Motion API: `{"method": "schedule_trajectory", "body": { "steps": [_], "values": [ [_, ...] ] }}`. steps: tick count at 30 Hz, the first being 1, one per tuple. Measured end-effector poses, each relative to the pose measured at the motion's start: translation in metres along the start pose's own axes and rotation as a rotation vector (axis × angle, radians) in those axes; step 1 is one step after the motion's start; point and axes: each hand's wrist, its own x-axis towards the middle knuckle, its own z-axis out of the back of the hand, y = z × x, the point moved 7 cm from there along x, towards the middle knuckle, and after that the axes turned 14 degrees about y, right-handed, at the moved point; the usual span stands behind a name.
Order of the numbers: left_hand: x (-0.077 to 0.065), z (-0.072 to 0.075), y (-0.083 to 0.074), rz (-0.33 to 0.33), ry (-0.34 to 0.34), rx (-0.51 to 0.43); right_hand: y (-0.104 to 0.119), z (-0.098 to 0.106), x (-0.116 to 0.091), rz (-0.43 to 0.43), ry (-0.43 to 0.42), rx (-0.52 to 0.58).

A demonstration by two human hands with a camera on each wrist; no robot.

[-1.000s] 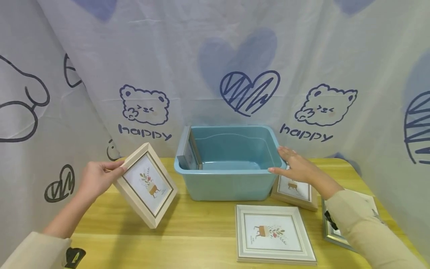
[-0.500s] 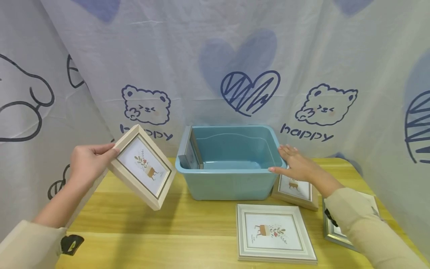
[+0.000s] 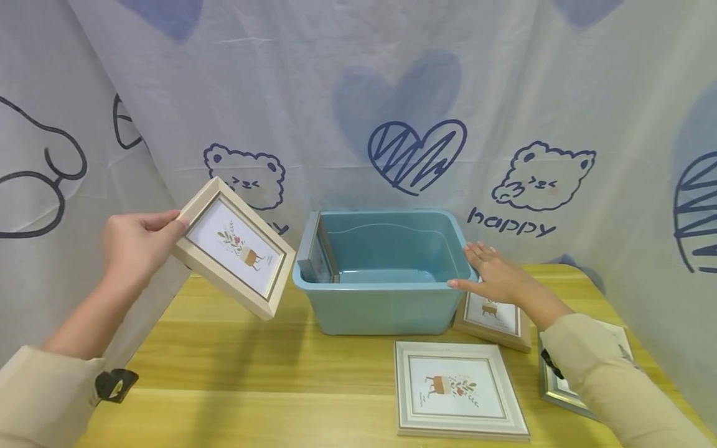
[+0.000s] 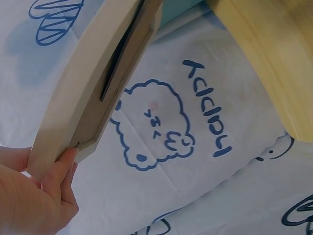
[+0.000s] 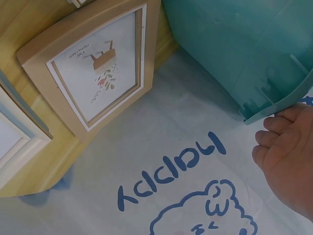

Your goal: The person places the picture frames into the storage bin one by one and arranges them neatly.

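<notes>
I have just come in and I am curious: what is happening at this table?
A person's left hand holds a pale picture frame off the table, to the left of a blue tub. The right hand rests on the tub's right rim. At least one frame stands inside the tub, at its left end. Three more frames are on the table.

head: high, facing forward-down | left wrist: close behind frame (image 4: 88, 88) | right wrist: close, tub (image 5: 234, 54) shared with head
</notes>
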Motion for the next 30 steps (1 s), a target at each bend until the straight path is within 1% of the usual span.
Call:
{"method": "schedule_trajectory", "body": {
  "steps": [2,6,14,18,21,25,30],
  "values": [
    [0.001,0.002,-0.005,0.0,-0.005,0.006,0.0,-0.001,0.0,-0.001,0.003,0.004],
    [0.005,0.008,-0.013,0.009,-0.005,-0.022,0.0,-0.002,0.001,-0.002,0.004,0.009],
    [0.013,0.022,-0.024,0.067,-0.016,-0.053,0.0,-0.001,0.001,-0.002,-0.001,0.005],
    [0.015,0.027,-0.029,0.079,-0.032,-0.052,0.0,-0.001,0.002,-0.006,0.003,0.004],
    [0.017,0.027,-0.034,0.076,-0.033,-0.052,0.0,-0.001,0.001,-0.007,0.008,0.005],
    [0.02,0.026,-0.045,0.065,-0.024,-0.065,0.0,0.0,0.001,-0.013,0.011,0.014],
    [0.024,0.02,-0.055,0.063,-0.013,-0.074,0.0,0.0,0.0,-0.012,0.009,0.017]
  ]
}}
